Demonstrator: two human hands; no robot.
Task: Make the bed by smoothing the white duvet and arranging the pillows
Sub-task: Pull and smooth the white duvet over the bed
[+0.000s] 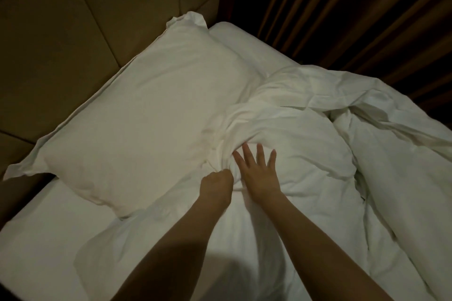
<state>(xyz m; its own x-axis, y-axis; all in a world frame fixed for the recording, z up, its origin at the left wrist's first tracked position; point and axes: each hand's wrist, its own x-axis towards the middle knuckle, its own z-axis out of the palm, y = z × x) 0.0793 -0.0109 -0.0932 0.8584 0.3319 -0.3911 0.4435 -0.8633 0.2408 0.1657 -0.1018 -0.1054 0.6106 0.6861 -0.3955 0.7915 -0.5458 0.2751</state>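
Clearly the white duvet (pixel 305 134) lies bunched and creased across the bed, its top edge crowding the pillow (pixel 146 115) by the headboard. The left hand (pixel 216 184) clenches a gathered fold; the right hand (pixel 259 176) presses flat, fingers spread. It looks soft, light and limp, so it is probably best gripped along the edge.

Two bare forearms, no sleeves, hands (pixel 259 176) unadorned

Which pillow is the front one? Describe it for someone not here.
Start at the padded headboard. The front pillow lies flat right against it, large and fully visible. The other pillow only peeks out behind it, nearer the curtain.
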